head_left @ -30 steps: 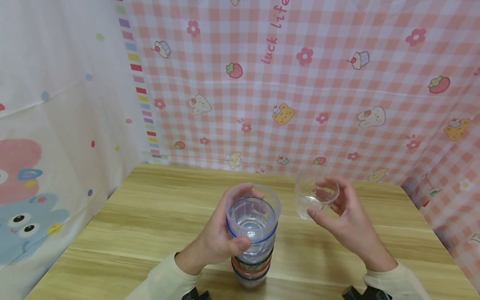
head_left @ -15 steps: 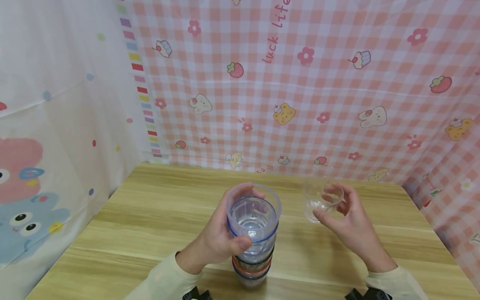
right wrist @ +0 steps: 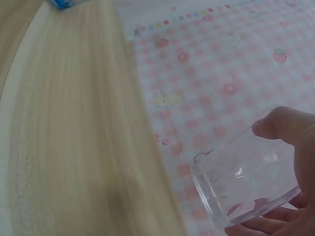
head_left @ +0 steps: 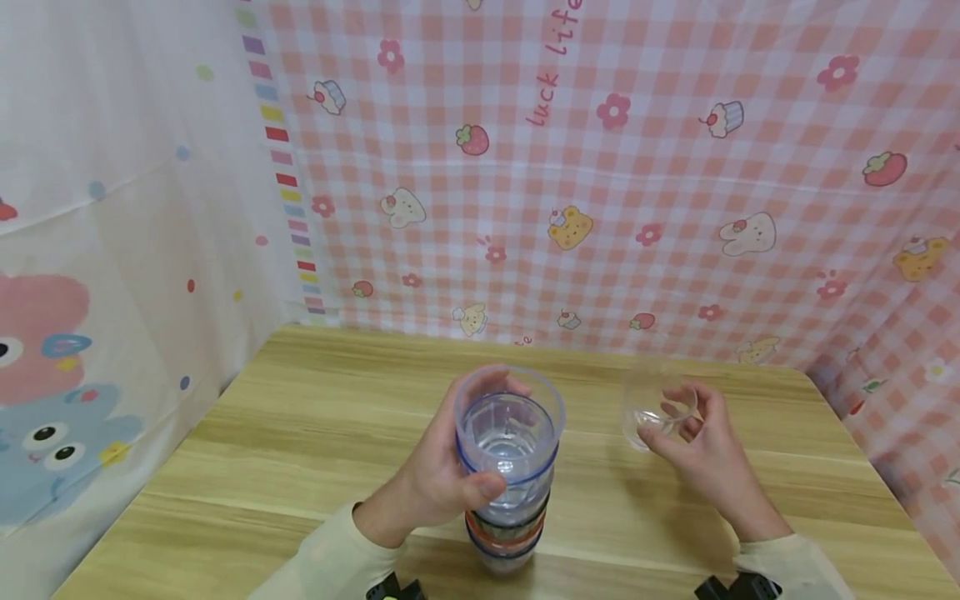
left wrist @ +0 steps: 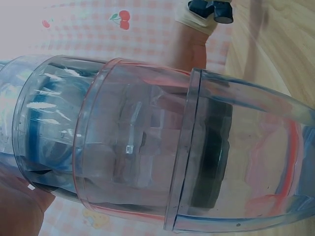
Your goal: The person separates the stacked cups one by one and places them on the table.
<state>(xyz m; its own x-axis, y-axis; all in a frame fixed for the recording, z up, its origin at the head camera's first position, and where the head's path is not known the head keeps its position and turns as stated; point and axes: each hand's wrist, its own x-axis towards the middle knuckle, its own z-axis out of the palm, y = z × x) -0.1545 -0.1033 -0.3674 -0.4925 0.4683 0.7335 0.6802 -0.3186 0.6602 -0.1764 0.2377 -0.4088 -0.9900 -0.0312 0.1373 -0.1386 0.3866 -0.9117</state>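
Observation:
A tall stack of nested clear cups [head_left: 507, 500] with blue, black and red-orange rims stands upright near the table's front. My left hand [head_left: 442, 471] is curled round its upper part, thumb on the near side. In the left wrist view the stacked cups [left wrist: 133, 142] fill most of the picture, and a bit of the hand [left wrist: 19, 206] shows at the lower left. To the right, my right hand [head_left: 701, 433] holds a single clear cup [head_left: 637, 421] apart from the stack. The right wrist view shows this cup [right wrist: 241, 177] tilted between thumb and fingers.
The wood-grain table [head_left: 315, 417] lies under both hands. A pink checked cloth [head_left: 600, 167] hangs behind it, and a white printed cloth [head_left: 135, 233] hangs at the left. Black wrist devices [head_left: 738, 587] are on both sleeves.
My right hand has moved to the right and slightly toward me with the single cup. The left hand and the stack have stayed in place.

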